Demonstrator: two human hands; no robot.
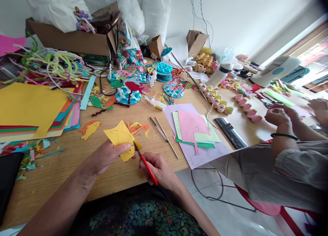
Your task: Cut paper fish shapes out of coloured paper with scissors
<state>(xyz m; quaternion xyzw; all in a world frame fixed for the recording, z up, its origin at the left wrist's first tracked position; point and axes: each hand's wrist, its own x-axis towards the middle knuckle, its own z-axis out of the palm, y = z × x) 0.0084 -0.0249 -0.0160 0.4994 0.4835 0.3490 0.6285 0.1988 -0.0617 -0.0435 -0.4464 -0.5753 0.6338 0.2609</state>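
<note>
So I'm standing here watching this: left hand [109,154] has the yellow paper [120,133] in a pinch, thumb flat on top, other fingers mostly hidden underneath. There's a fish outline drawn on it. Right hand [159,167] has its fingers curled round the red-handled scissors [148,168], blades right at the paper's right edge, just beside the left thumb. Can't really tell how wide the blades are. All of it is held up over the front of the wooden counter [112,181].

Just past the fingers are some orange and yellow paper pieces [146,127]. Off to the left of the left fingers there's a yellow-and-orange paper fish [91,130]. Beyond the right fingers, slightly right, a pen [159,129] and a thin wooden stick [166,136] lie side by side, then a purple sheet [188,157] with pink paper [191,123] stacked on top, fish drawn on that too.

Further out from the fingers, a white glue bottle [158,105] lies on its side, with a blue disc [124,96] to its left. Way over right of the right fingers, a co-worker's hands [280,116] are close together; can't see what's in them. Far back left: a tangle of pipe cleaners [51,63], then a cardboard box [71,41] by the wall.
</note>
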